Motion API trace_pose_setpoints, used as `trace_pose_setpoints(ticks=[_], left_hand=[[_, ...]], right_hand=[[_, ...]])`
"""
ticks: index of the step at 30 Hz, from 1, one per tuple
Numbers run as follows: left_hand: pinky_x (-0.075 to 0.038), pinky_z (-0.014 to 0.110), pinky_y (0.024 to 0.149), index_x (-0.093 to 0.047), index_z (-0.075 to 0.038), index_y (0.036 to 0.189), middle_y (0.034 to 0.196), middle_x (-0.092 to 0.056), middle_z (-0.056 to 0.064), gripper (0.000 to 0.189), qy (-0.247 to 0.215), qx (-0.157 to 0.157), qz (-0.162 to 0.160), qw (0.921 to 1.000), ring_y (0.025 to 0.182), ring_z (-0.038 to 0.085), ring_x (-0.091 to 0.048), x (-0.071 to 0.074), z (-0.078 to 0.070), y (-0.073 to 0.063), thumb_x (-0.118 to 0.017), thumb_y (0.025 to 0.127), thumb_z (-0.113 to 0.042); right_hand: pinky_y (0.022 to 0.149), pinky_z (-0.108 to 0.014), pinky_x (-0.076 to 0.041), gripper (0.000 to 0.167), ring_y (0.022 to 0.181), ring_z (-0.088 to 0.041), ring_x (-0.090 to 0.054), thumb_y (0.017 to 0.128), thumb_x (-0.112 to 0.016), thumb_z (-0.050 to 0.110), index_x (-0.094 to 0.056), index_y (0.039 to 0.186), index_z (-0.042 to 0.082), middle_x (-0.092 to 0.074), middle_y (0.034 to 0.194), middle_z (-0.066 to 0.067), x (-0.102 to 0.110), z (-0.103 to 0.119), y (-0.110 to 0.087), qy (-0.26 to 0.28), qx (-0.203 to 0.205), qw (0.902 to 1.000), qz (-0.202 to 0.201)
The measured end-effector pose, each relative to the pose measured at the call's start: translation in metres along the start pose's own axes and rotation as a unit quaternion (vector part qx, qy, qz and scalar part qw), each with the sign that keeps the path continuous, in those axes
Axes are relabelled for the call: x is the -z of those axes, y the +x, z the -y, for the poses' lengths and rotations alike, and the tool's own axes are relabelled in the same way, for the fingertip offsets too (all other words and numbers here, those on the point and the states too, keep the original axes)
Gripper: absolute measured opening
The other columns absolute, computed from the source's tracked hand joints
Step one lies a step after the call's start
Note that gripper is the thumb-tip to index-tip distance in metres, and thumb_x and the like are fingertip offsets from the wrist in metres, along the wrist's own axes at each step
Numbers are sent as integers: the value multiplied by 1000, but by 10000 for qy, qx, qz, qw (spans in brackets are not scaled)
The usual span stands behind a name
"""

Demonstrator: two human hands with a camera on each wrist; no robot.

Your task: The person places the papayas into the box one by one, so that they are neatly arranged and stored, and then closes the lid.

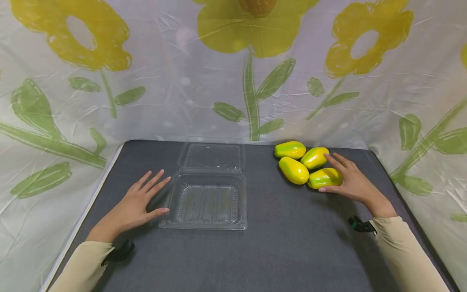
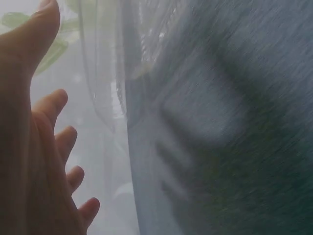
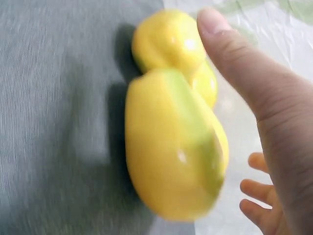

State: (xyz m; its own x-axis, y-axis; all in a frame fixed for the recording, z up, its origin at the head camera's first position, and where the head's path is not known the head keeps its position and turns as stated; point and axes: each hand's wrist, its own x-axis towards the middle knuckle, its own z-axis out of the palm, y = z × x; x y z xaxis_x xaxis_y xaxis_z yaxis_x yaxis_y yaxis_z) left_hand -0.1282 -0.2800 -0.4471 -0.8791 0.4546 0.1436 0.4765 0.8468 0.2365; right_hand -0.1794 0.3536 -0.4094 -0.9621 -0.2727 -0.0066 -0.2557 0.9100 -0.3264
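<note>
Several glossy yellow-green papayas [image 1: 294,170] lie bunched at the back right of the dark tabletop. My right hand [image 1: 348,181] is spread beside the nearest papaya [image 1: 324,178], thumb on its near side and fingers toward its far side. In the right wrist view that papaya [image 3: 171,152] fills the middle, and the thumb [image 3: 239,63] overlaps the fruit group's edge. A clear plastic clamshell box [image 1: 243,202] stands with its lid [image 1: 211,156] laid back. At the box's left side, my left hand [image 1: 136,202] hovers with fingers spread, holding nothing; its thumb tip is right at the rim.
The dark cloth-covered table [image 1: 270,251] ends at a white fabric backdrop [image 1: 164,81] printed with yellow flowers, which also hangs along both sides. Bare tabletop lies between the box and the papayas. A dark band [image 1: 361,224] sits on the right wrist.
</note>
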Motion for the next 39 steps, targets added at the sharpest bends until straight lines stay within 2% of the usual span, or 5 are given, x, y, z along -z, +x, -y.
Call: trace_pose_setpoints(ticks=[9,17,28,33,39], left_hand=[[-34,67,107,-37,-23,153,164,-30,0,84,-263,-229,-352,9988,154,31,-20,-7,-10,-15,-75,83,-48],[-37,63,106,-40,-25,152,161,-36,0,82,-537,-176,-467,9973,149,34,-29,-13,-12,-21,-78,81,-43],[-40,50,106,-41,-25,151,159,-39,-4,90,-486,-212,-585,9969,149,27,-32,-25,-10,-23,-83,74,-46],[-40,45,105,-47,-25,147,156,-44,-4,93,-438,-295,-712,9961,148,22,-34,-27,-11,-23,-86,68,-53],[-39,41,106,-52,-23,143,153,-48,-3,90,-395,-332,-858,9950,146,21,-37,-26,-13,-22,-86,66,-54]], right_hand=[[104,-72,-34,106,138,-52,-32,76,-79,58,-23,159,21,-32,155,-27,-12,26,15,295,-19,9992,-268],[95,-66,-44,92,124,-48,-48,79,-78,53,-40,152,12,-45,143,-31,-23,43,29,295,51,9965,-782],[86,-56,-51,87,103,-42,-61,81,-76,53,-46,147,5,-53,136,-31,-34,66,45,151,-176,9976,-646],[83,-54,-53,82,103,-42,-62,81,-78,49,-53,140,-1,-57,130,-30,-39,67,48,56,-191,9970,-752],[82,-53,-53,79,102,-41,-63,81,-79,47,-55,137,-3,-60,126,-29,-42,68,51,33,-164,9968,-780]])
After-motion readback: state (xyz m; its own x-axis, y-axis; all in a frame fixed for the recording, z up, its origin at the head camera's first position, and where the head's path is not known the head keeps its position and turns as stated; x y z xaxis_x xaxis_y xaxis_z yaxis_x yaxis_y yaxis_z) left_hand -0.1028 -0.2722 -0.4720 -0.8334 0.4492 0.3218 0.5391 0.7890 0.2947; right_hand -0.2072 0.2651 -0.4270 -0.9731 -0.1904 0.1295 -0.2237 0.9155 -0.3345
